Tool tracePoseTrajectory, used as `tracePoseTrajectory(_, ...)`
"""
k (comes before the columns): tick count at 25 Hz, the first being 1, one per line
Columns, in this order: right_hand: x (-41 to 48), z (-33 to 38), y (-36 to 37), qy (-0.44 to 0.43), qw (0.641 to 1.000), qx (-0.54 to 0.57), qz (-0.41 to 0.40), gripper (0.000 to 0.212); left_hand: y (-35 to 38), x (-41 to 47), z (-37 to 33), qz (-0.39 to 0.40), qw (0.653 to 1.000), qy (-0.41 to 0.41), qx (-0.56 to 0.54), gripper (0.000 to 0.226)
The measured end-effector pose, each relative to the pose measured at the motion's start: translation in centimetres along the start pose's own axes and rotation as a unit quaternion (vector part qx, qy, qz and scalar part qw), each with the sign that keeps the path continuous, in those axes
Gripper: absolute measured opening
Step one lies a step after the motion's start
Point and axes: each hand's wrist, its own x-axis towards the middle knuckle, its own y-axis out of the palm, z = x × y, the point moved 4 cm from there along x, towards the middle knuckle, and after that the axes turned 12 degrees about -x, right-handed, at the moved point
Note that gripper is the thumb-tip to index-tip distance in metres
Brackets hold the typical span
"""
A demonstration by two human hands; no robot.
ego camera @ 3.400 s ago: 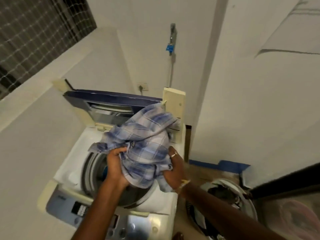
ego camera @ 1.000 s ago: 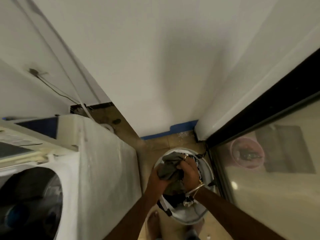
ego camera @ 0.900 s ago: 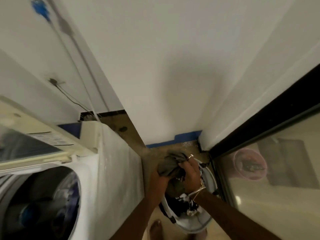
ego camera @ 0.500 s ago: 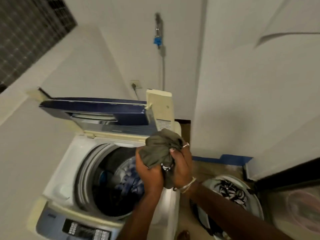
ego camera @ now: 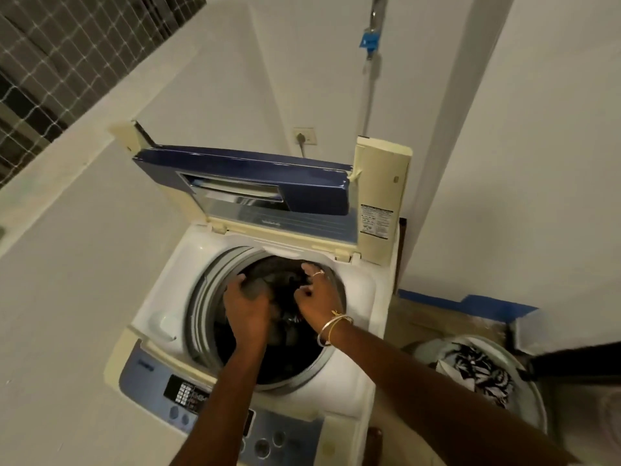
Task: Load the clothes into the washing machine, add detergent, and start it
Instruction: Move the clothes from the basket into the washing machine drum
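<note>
garment (ego camera: 256, 288), grey and bunched, sits low inside the open washing machine (ego camera: 161, 297) in my head view. my left hand (ego camera: 247, 309) curls round its edge; right hand (ego camera: 319, 294) arches beside it, grip blurred, i cannot tell.

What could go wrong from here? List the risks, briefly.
1. The grey garment gripped by the left hand is near the drum rim and might snag there.
2. The raised lid could drop onto the right hand if bumped.
3. Patterned clothes in the basket may get forgotten.
</note>
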Motion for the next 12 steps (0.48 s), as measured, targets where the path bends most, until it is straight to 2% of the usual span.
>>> tracePoseTrajectory(2,-1.9,-1.3,-3.5,-0.029,0.996,0.038,-0.069,0.034,3.6,-3.1,-1.3,0.033,0.997,0.055,-0.031,0.028)
tracePoseTrajectory(5,-4.8,-4.3,-10.0,-0.051,0.979,0.068,-0.186,0.015,11.8,-9.9,-4.0,0.165,0.977,0.114,-0.075,0.019)
tracePoseTrajectory(8,-7.2,-10.2,-17.0,-0.007,0.949,0.064,-0.31,0.007,19.8,-16.1,-5.0,0.278,0.945,0.16,-0.069,0.012)
tracePoseTrajectory(12,-9.7,-21.4,-23.0,0.104,0.927,0.04,-0.359,0.004,29.1,-22.8,-0.9,0.4,0.905,0.147,-0.008,0.009)
